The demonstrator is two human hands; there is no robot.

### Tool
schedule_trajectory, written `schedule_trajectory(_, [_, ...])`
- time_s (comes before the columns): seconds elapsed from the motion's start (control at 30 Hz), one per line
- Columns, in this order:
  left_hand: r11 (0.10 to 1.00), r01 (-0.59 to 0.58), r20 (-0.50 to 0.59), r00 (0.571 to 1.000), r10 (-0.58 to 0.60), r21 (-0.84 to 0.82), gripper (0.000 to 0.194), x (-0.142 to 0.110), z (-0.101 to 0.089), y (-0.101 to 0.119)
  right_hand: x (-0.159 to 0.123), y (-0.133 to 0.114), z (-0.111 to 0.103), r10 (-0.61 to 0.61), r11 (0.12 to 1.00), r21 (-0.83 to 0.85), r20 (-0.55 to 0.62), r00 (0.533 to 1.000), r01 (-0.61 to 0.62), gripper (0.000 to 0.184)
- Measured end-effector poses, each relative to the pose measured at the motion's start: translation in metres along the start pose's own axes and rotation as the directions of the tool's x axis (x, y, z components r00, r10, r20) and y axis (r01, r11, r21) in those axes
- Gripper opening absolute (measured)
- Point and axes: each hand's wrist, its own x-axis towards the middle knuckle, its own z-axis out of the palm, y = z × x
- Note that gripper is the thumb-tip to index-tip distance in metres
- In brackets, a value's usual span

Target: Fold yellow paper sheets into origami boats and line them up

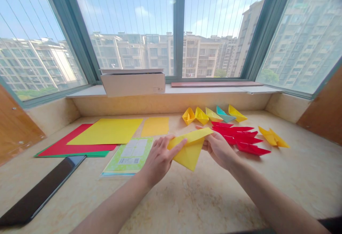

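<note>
Between my two hands, a little above the counter, is a piece of folded yellow paper (190, 152) with a point at the bottom and a folded band along its top. My left hand (160, 153) grips its left corner, the index finger lying across the front. At the right corner, my right hand (216, 145) pinches the paper, with some fingers hidden behind it. Just beyond my right hand lie several red paper boats (244, 137). Behind these stands a row of paper boats, including a yellow one (201, 115) and a teal one (225, 114).
Yellow sheets (107, 131) lie over red (61, 143) and green ones at left. Nearby are a pale orange sheet (155, 126), a packet of paper (128, 157) and a black tablet-like device (40, 191). A yellow folded piece (274, 136) sits far right; a white box (133, 84) stands on the sill.
</note>
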Motion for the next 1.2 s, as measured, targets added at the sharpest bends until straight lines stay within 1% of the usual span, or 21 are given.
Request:
schedule_trajectory(0.07, [1.000,0.004,0.015,1.000,-0.004,-0.010,0.074,0.000,0.000,0.002,0.002,0.001,-0.003,-0.031,0.998,-0.058,-0.023,0.999,0.030,0.038])
schedule_trajectory(0.13, [0.997,0.003,0.058,0.998,0.002,-0.081,0.072,0.001,-0.002,0.006,0.003,0.001,-0.005,-0.085,0.990,-0.114,-0.045,0.995,0.080,0.038])
schedule_trajectory(0.23, [0.960,0.026,0.153,0.988,0.018,-0.279,0.077,0.002,-0.010,0.016,0.005,-0.001,-0.007,-0.147,0.972,-0.192,-0.064,0.987,0.133,0.038])
schedule_trajectory(0.3, [0.880,0.104,0.214,0.977,-0.002,-0.464,0.070,0.004,-0.017,0.024,0.004,-0.003,-0.007,-0.166,0.961,-0.235,-0.064,0.984,0.147,0.037])
schedule_trajectory(0.33, [0.805,0.163,0.252,0.967,-0.018,-0.570,0.062,0.005,-0.020,0.027,0.003,-0.004,-0.006,-0.170,0.956,-0.253,-0.055,0.984,0.151,0.037])
schedule_trajectory(0.4, [0.583,0.322,0.350,0.934,-0.068,-0.746,0.054,0.007,-0.024,0.034,0.000,-0.006,-0.003,-0.168,0.945,-0.286,-0.005,0.986,0.159,0.034])
schedule_trajectory(0.47, [0.345,0.456,0.449,0.887,-0.106,-0.821,0.057,0.009,-0.024,0.039,-0.004,-0.006,0.002,-0.152,0.934,-0.315,0.071,0.986,0.167,0.031])
schedule_trajectory(0.5, [0.255,0.500,0.487,0.866,-0.114,-0.828,0.059,0.010,-0.023,0.041,-0.007,-0.005,0.005,-0.140,0.929,-0.328,0.111,0.984,0.169,0.030])
schedule_trajectory(0.53, [0.198,0.528,0.515,0.849,-0.118,-0.826,0.059,0.010,-0.022,0.042,-0.009,-0.004,0.009,-0.131,0.924,-0.341,0.146,0.981,0.174,0.029])
schedule_trajectory(0.57, [0.175,0.546,0.532,0.838,-0.124,-0.819,0.057,0.011,-0.021,0.043,-0.011,-0.002,0.012,-0.127,0.919,-0.350,0.174,0.977,0.182,0.028])
schedule_trajectory(0.6, [0.180,0.558,0.541,0.830,-0.138,-0.810,0.053,0.012,-0.020,0.043,-0.013,0.000,0.014,-0.128,0.915,-0.355,0.195,0.973,0.191,0.027])
schedule_trajectory(0.7, [0.274,0.576,0.539,0.817,-0.204,-0.770,0.042,0.013,-0.019,0.042,-0.016,0.007,0.019,-0.150,0.904,-0.367,0.208,0.967,0.219,0.024])
schedule_trajectory(0.77, [0.308,0.585,0.538,0.811,-0.230,-0.750,0.038,0.013,-0.018,0.041,-0.018,0.011,0.021,-0.190,0.887,-0.393,0.167,0.967,0.242,0.021])
schedule_trajectory(0.83, [0.270,0.598,0.551,0.801,-0.233,-0.755,0.037,0.012,-0.016,0.040,-0.019,0.013,0.022,-0.247,0.886,-0.384,0.087,0.965,0.261,0.022])
schedule_trajectory(0.9, [0.169,0.610,0.573,0.788,-0.224,-0.774,0.037,0.012,-0.013,0.041,-0.021,0.012,0.024,-0.293,0.898,-0.342,0.008,0.956,0.278,0.031])
schedule_trajectory(0.97, [0.059,0.615,0.589,0.776,-0.225,-0.786,0.038,0.012,-0.011,0.041,-0.022,0.010,0.026,-0.333,0.888,-0.347,-0.035,0.942,0.301,0.027])
schedule_trajectory(1.0, [0.026,0.613,0.590,0.771,-0.239,-0.790,0.039,0.012,-0.010,0.041,-0.023,0.009,0.026,-0.354,0.870,-0.379,-0.035,0.935,0.315,0.023])
schedule_trajectory(1.03, [0.013,0.610,0.586,0.768,-0.259,-0.793,0.039,0.012,-0.009,0.041,-0.024,0.008,0.027,-0.371,0.847,-0.417,-0.023,0.928,0.328,0.022])
schedule_trajectory(1.1, [0.029,0.603,0.569,0.766,-0.300,-0.797,0.038,0.013,-0.008,0.041,-0.026,0.009,0.027,-0.373,0.808,-0.476,0.040,0.927,0.346,0.027])
schedule_trajectory(1.17, [0.062,0.594,0.550,0.775,-0.312,-0.802,0.037,0.013,-0.009,0.042,-0.027,0.011,0.027,-0.353,0.793,-0.501,0.084,0.932,0.346,0.030])
schedule_trajectory(1.2, [0.071,0.591,0.546,0.780,-0.305,-0.804,0.036,0.013,-0.010,0.042,-0.027,0.012,0.028,-0.345,0.795,-0.505,0.078,0.935,0.335,0.030])
